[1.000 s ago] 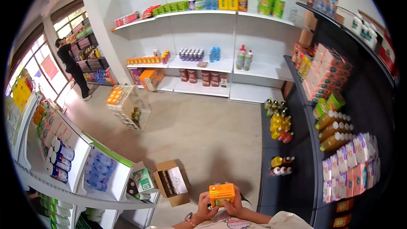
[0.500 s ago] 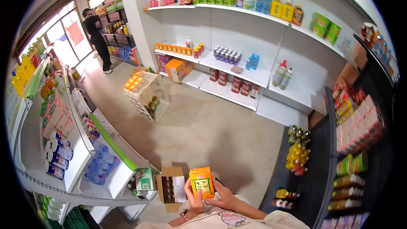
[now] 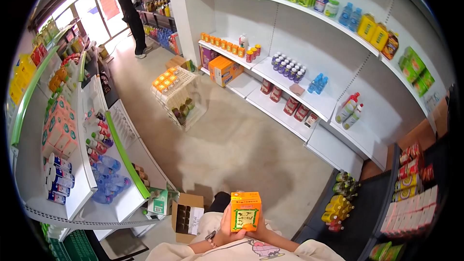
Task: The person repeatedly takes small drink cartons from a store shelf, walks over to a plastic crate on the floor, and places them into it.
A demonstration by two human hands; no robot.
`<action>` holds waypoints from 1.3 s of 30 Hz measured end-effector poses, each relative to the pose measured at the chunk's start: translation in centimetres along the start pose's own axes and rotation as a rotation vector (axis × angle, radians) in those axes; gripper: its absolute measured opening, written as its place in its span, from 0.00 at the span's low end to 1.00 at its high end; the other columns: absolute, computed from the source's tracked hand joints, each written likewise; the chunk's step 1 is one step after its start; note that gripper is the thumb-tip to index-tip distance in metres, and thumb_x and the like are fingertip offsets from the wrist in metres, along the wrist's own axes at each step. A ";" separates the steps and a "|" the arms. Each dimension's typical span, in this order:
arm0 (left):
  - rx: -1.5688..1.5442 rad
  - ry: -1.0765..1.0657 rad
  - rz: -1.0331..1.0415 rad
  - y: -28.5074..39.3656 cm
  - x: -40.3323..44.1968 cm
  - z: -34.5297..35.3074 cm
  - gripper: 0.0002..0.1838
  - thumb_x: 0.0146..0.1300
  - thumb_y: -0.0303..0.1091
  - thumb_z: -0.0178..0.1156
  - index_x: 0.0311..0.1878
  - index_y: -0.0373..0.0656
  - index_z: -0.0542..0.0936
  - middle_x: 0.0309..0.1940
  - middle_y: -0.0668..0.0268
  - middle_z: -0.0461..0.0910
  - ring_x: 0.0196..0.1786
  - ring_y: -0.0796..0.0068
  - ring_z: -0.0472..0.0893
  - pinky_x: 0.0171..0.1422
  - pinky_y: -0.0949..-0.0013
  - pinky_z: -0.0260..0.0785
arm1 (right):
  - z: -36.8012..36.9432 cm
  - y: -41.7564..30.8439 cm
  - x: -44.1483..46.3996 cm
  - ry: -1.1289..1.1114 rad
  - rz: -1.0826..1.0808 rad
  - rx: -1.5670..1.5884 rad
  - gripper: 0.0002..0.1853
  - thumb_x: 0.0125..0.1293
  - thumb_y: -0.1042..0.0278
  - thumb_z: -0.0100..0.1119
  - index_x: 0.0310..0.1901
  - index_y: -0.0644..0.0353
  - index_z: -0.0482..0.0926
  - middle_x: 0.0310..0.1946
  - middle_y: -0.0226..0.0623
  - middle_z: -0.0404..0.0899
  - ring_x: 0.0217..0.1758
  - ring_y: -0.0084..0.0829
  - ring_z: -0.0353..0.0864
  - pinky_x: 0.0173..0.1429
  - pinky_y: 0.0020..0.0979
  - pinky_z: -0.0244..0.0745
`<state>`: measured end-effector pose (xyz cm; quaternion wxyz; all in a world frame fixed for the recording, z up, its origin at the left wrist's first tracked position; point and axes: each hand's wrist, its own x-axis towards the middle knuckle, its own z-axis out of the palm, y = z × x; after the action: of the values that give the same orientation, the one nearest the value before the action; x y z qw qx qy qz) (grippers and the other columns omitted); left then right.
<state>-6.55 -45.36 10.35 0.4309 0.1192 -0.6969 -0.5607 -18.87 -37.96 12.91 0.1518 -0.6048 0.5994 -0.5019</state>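
An orange box (image 3: 246, 212) with a green-framed label is held upright in front of my body, its front turned up to the camera. My left hand (image 3: 227, 228) grips its left side and lower edge, with a dark band on the wrist. My right hand (image 3: 261, 229) is closed round the right side, its fingers partly hidden behind the box. An open cardboard carton (image 3: 188, 215) with dividers stands on the floor left of my hands, beside a green and white box (image 3: 158, 202).
A cream crate (image 3: 181, 89) with orange boxes on top stands on the floor ahead. White wall shelves (image 3: 285, 83) hold bottles and cans. Curved shelving (image 3: 83, 183) is at the left, dark shelving (image 3: 372, 198) at the right. A person (image 3: 130, 17) stands at a far shelf.
The view has swung left, so the wall shelves and crate sit farther right. The orange box has been turned from its lying position to upright, and both hands still hold it.
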 end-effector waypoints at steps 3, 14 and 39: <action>0.188 -0.169 -0.005 -1.3 5.1 -1.5 0.47 0.51 0.41 0.64 0.65 0.24 0.50 0.62 0.38 0.57 0.65 0.44 0.61 0.67 0.57 0.54 | -0.6 2.8 2.9 -0.007 0.015 -0.025 0.54 0.45 0.61 0.72 0.64 0.65 0.41 0.42 0.45 0.76 0.40 0.45 0.80 0.40 0.38 0.76; 0.219 -0.412 -0.110 -8.9 26.9 -6.3 0.45 0.47 0.42 0.69 0.63 0.32 0.55 0.47 0.49 0.72 0.47 0.55 0.75 0.51 0.64 0.68 | -2.3 14.4 21.8 -0.035 0.301 0.526 0.36 0.49 0.59 0.70 0.55 0.61 0.59 0.41 0.42 0.77 0.43 0.35 0.80 0.46 0.33 0.73; 0.012 -0.040 -0.704 -29.1 56.5 -13.2 0.36 0.59 0.35 0.58 0.64 0.39 0.49 0.46 0.57 0.74 0.47 0.68 0.77 0.51 0.69 0.70 | -4.6 38.1 60.9 -0.691 0.343 0.242 0.55 0.47 0.68 0.61 0.68 0.56 0.29 0.45 0.49 0.77 0.40 0.47 0.80 0.42 0.36 0.76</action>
<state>-39.95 -101.00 10.97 0.1969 0.3438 -0.6245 -0.6731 -57.89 -98.48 10.94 0.4961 -0.6068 0.5419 -0.3033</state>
